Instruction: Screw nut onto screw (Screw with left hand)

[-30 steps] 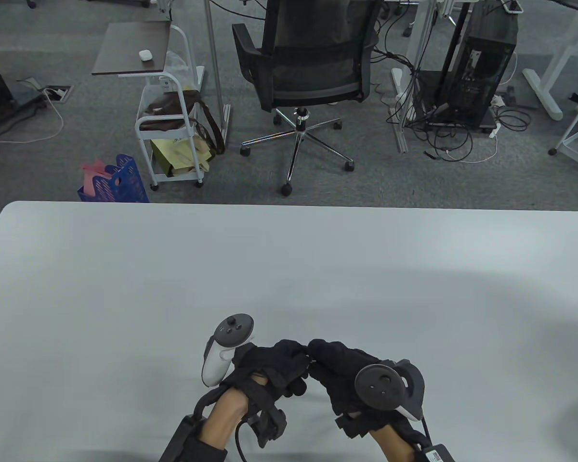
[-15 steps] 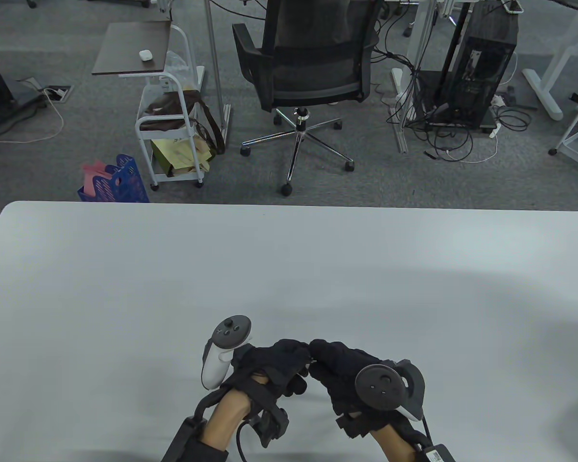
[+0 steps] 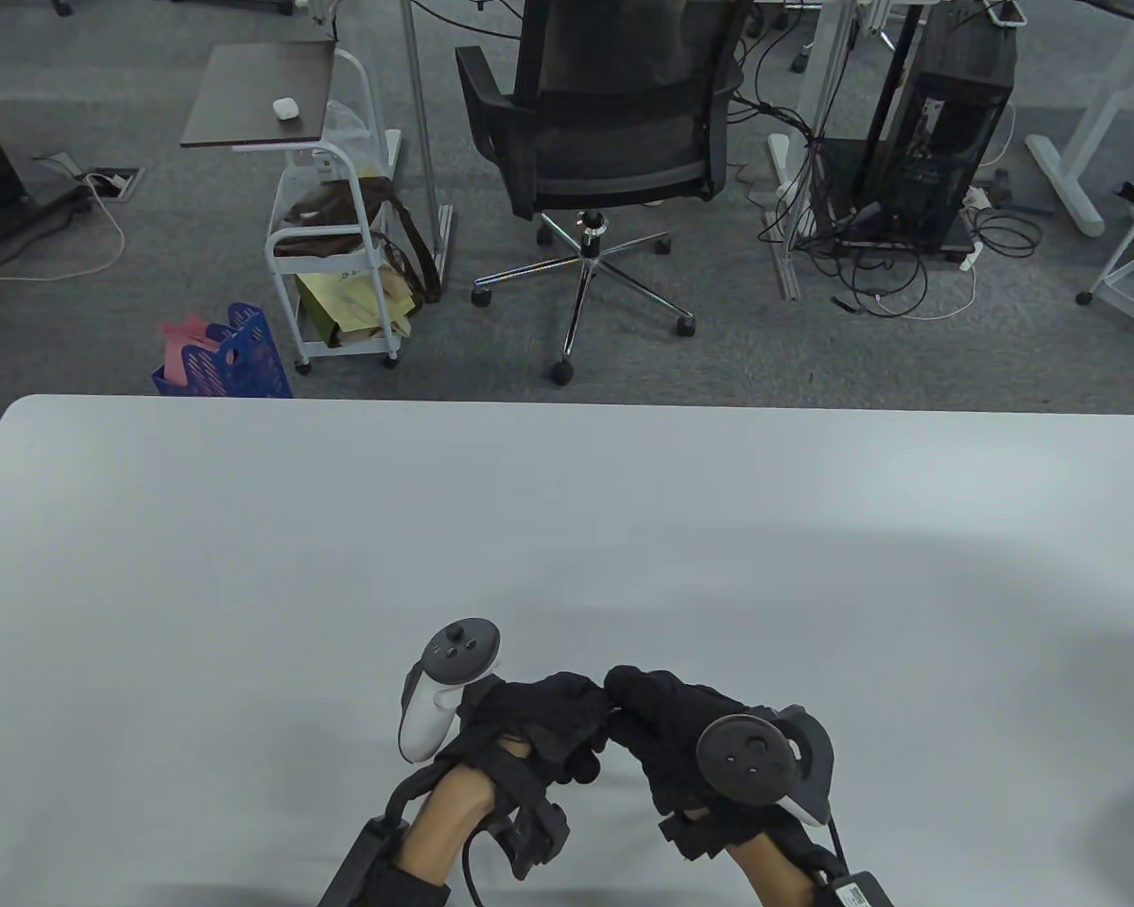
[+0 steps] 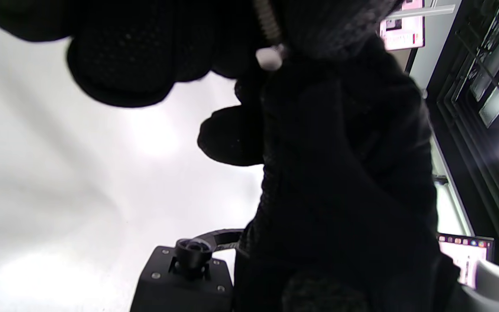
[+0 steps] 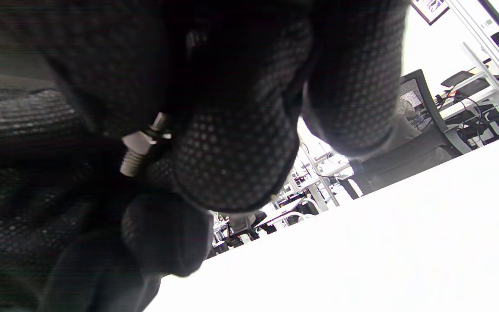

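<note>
**Both gloved hands meet on the screw and nut, low at the near edge of the white table**

Your left hand [image 3: 529, 723] in its black sensor glove and your right hand [image 3: 671, 727] in a matching glove sit fingertip to fingertip just above the near edge of the white table [image 3: 567, 529], roughly at its middle. Take that table edge as your reference: everything you are working on is close above it, between the two hands.

The small silver threaded metal screw [image 5: 133, 159] shows best in the right wrist view. Its threaded end points down and to the left there, and the silver hexagonal metal nut [image 5: 139, 141] sits on the thread, with a short length of thread sticking out past it. Your right hand's fingers [image 5: 232, 151] are closed around the upper part of the screw, so its head is hidden from you.

In the left wrist view you see a stretch of thread and a pale metal end [image 4: 269, 58] poking out between the dark gloves. Your left hand's fingers [image 4: 119, 60] curl in tight against that spot and appear closed on the nut end, though the exact contact is lost in shadow.

From the table view the metal is almost entirely covered where the fingertips meet [image 3: 607, 710]. The white-and-grey tracker [image 3: 439, 685] on your left hand stands up on the side away from your right hand, and the grey round-faced tracker [image 3: 756, 746] lies over the back of your right hand.
</note>
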### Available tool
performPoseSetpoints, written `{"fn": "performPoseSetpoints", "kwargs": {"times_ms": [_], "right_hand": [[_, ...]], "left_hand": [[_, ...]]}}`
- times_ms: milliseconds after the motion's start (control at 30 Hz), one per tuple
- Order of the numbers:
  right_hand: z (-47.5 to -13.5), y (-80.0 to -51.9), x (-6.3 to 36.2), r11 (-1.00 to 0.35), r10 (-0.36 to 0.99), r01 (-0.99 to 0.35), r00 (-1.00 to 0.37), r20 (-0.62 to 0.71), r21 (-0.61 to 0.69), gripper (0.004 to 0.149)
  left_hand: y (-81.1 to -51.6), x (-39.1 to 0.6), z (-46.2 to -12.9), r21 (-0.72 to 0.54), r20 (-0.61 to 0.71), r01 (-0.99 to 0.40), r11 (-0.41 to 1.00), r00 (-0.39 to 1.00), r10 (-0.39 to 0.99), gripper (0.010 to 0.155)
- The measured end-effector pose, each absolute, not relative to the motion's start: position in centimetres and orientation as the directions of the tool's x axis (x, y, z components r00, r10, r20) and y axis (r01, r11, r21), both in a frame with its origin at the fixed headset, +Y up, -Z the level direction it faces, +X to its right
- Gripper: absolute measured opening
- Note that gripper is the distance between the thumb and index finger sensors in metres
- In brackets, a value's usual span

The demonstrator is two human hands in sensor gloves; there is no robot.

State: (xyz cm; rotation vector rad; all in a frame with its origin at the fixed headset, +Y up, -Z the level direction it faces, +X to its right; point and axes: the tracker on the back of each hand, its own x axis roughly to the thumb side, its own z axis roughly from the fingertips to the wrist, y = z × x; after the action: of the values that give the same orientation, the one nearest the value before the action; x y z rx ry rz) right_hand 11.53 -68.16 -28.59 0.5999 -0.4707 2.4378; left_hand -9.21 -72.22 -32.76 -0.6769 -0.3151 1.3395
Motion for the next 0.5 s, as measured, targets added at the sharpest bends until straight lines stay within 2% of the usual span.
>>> {"fn": "performPoseSetpoints", "kwargs": {"times_ms": [100,167,233,367,500], "right_hand": [[-28.57,-68.15,11.46,-0.769,0.449,-0.609,-0.731,0.513,-0.194,0.047],[-28.58,-68.19,11.5,-0.771,0.448,-0.607,-0.733,0.513,-0.194,0.047],[-28.58,-68.17,11.51,-0.772,0.446,-0.605,-0.734,0.511,-0.195,0.047],[-28.57,-68.16,11.47,-0.774,0.445,-0.604,-0.733,0.514,-0.192,0.047],[-28.59,-68.17,11.47,-0.769,0.45,-0.609,-0.731,0.513,-0.193,0.047]], "left_hand": [[-72.22,-9.37,-32.76,-0.615,-0.166,-0.786,0.06,0.204,0.965,0.058],[-72.49,-9.5,-32.73,-0.593,-0.178,-0.804,0.038,0.177,0.968,0.065],[-72.63,-9.5,-32.69,-0.584,-0.203,-0.811,0.034,0.187,0.961,0.062],[-72.34,-9.26,-32.84,-0.605,-0.172,-0.794,0.064,0.208,0.963,0.055],[-72.6,-9.51,-32.8,-0.61,-0.186,-0.791,0.036,0.187,0.965,0.059]]}}
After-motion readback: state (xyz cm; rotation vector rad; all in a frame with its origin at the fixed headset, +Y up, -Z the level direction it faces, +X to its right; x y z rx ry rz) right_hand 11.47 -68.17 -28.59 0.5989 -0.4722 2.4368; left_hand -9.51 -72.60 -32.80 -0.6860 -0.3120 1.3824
